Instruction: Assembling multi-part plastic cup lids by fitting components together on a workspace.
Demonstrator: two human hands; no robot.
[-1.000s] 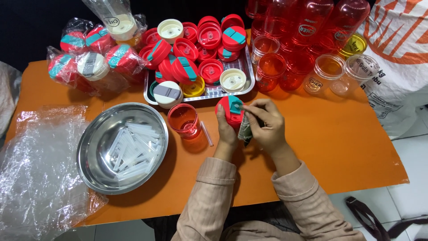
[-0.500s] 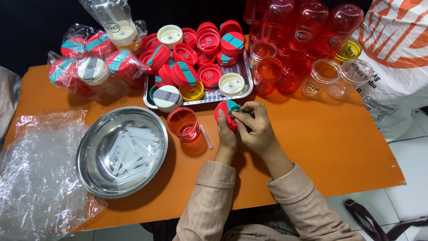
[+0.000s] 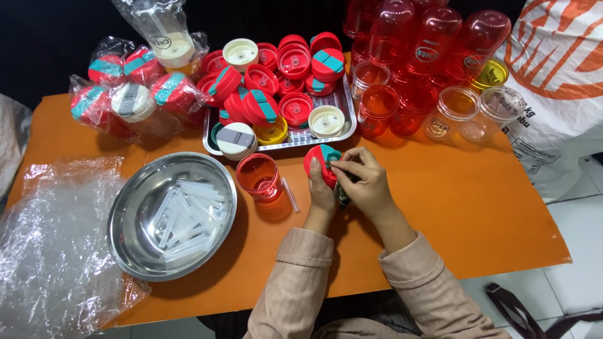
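We've got the left hand [image 3: 321, 188] gripping the red lid [image 3: 319, 164] steady so the right hand [image 3: 364, 182] can pinch its teal flap [image 3: 329, 154].

free: bare orange table [image 3: 477, 207] right of the hands | blocked ahead: steel tray [image 3: 347, 129] heaped with red lids | blocked left: red cup [image 3: 259, 177], loose straw [image 3: 290, 194] just beside it, steel bowl [image 3: 129, 207] | far right: red bottles [image 3: 433, 56], white sack [image 3: 559, 94] | left edge: plastic sheet [image 3: 50, 251]
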